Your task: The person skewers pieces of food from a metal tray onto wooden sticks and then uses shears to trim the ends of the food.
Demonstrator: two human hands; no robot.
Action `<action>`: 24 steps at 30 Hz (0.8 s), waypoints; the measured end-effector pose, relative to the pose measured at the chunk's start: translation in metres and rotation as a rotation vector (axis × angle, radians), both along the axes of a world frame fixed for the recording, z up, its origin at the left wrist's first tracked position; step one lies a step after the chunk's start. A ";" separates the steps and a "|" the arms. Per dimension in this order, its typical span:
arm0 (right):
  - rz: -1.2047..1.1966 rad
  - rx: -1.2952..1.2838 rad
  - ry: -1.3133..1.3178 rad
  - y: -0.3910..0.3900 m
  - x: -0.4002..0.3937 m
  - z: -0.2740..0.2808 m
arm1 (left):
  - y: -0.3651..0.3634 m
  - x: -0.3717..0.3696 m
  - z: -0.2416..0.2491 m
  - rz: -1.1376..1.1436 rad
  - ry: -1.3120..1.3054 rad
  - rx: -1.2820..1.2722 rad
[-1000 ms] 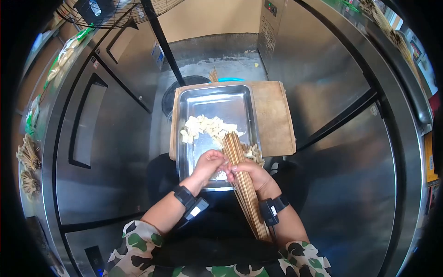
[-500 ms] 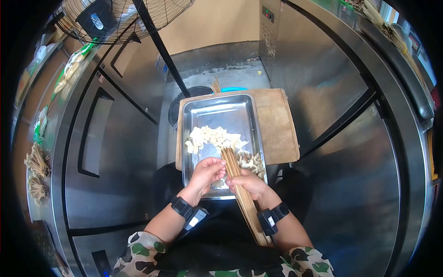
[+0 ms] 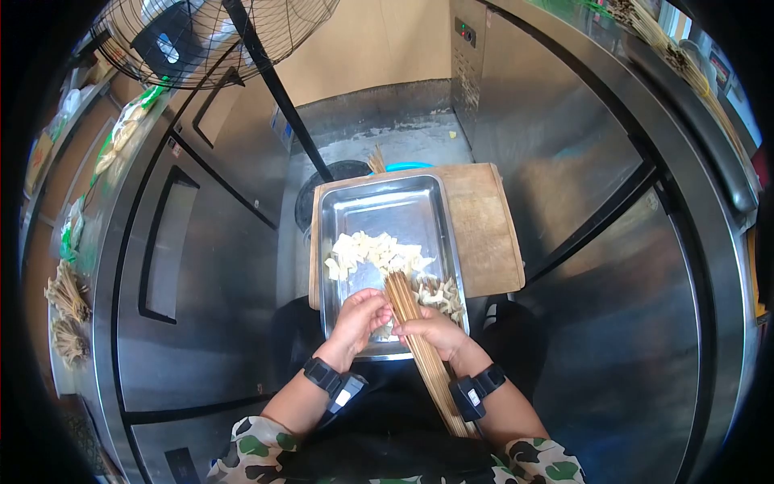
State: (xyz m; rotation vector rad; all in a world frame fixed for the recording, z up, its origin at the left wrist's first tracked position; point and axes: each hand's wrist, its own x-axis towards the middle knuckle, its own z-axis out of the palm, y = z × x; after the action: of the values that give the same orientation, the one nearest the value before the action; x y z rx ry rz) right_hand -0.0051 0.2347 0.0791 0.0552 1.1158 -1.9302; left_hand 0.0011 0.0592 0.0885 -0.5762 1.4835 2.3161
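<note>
A thick bundle of bamboo skewers slants across the near part of a metal tray. My right hand is wrapped round the bundle below its far end. Close to that end, on its left side, the fingers of my left hand are pinched together; what they hold, if anything, is too small to make out. Pale cut pieces of food lie loose in the middle of the tray. Greyish-white pieces, seemingly on skewers, lie at the tray's right side, partly hidden behind the bundle.
Under the tray is a wooden board, reaching out to the right. Steel cabinets stand close on both sides. A fan on a black pole rises at the upper left. Behind the board are a blue rim and a dark round container.
The whole view has shifted slightly, so the tray sits a little lower. Both hands stay at the skewer bundle in nearly the same pose.
</note>
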 end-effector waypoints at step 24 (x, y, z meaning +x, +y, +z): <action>-0.006 0.002 0.012 -0.002 0.001 -0.001 | 0.006 0.002 0.006 0.078 0.035 -0.057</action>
State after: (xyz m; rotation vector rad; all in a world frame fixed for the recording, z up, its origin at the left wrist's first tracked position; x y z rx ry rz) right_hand -0.0046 0.2324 0.0784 0.0483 1.1270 -1.9368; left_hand 0.0036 0.0649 0.0940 -0.6221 1.5745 2.3604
